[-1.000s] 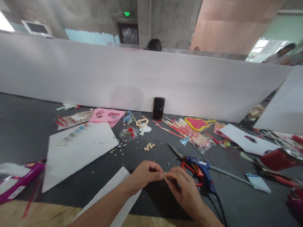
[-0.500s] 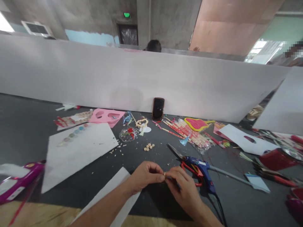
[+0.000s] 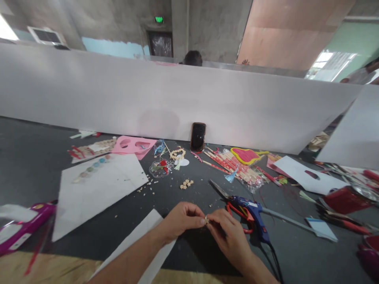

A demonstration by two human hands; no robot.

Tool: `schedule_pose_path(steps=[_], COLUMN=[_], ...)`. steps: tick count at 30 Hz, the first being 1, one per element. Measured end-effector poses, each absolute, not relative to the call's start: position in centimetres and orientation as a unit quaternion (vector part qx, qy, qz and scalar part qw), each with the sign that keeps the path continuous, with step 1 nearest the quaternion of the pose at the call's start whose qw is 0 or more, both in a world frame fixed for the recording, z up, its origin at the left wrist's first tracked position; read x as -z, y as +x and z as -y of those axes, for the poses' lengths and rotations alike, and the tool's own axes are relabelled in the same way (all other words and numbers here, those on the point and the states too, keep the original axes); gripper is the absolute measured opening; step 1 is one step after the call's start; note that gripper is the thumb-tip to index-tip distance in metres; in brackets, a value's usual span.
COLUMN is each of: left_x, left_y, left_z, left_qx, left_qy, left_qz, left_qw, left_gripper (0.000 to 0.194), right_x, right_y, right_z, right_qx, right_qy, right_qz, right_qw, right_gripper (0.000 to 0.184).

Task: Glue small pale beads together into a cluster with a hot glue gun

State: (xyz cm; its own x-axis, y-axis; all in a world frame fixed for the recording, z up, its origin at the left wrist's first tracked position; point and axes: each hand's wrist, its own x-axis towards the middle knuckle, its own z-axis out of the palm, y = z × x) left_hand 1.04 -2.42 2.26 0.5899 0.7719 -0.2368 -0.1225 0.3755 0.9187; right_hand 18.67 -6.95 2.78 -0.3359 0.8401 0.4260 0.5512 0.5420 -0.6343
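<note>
My left hand [image 3: 189, 217] and my right hand [image 3: 226, 228] meet fingertip to fingertip over the dark table. Pinched between them is a small pale piece [image 3: 206, 219], partly hidden by the fingers; it resembles the beige flower-shaped pieces [image 3: 186, 184] piled just beyond. Both hands are closed, thumb against finger. Right beside my right hand lie scissors with red handles [image 3: 249, 224], partly under a blue hot glue gun [image 3: 257, 217]. White paper [image 3: 148, 232] lies beneath my left forearm.
A phone [image 3: 197, 136] leans against the white divider [image 3: 124, 98]. A large white sheet [image 3: 94, 193] and a purple tool [image 3: 29, 225] lie left. Bagged red-and-white sticks [image 3: 233, 165], a pink-yellow fan shape [image 3: 247, 155] and a red can [image 3: 346, 198] lie right. Small scraps [image 3: 146, 189] are scattered mid-table.
The small pale piece shows a little more between my fingertips, which have shifted slightly. Otherwise both hands stay in place. A red strip at the lower left has swung right.
</note>
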Motion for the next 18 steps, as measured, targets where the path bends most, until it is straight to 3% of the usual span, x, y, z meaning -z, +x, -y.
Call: schedule_pose_path(steps=[18], left_x=[-2.44], left_y=[0.82], left_z=[2.27], left_qx=[-0.298], left_qy=[0.479], left_qz=[-0.338], left_qw=[0.753], left_gripper=[0.024], right_x=[-2.76], right_y=[18.61], right_z=[7.01], right_qx=[-0.21], right_qy=[-0.454], right_qz=[0.788], right_qw=[0.359], right_gripper=[0.009])
